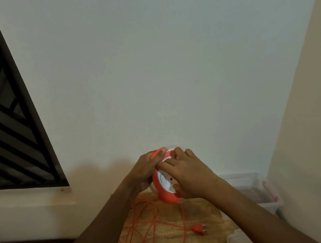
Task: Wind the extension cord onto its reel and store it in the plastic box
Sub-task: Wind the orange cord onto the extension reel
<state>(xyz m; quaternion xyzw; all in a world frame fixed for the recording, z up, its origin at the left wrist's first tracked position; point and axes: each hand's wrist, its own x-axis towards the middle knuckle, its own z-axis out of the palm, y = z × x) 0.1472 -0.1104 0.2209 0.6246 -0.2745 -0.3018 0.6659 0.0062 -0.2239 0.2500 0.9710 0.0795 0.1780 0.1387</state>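
Your left hand (149,167) gripped the orange cord reel (164,188) and cord (146,218); your right hand (189,175) pressed its white face above the worktop (201,206)

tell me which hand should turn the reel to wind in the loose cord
Right. The right hand already lies on the reel's white face, free to turn it. The left hand grips the rim and pinches the orange cord.

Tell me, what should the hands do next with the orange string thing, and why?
Probably turn the round orange-and-white cord reel again to pull in more cord. The left hand steadies it, the right hand lies on its face, and most of the thin orange cord lies loose on the wooden table.
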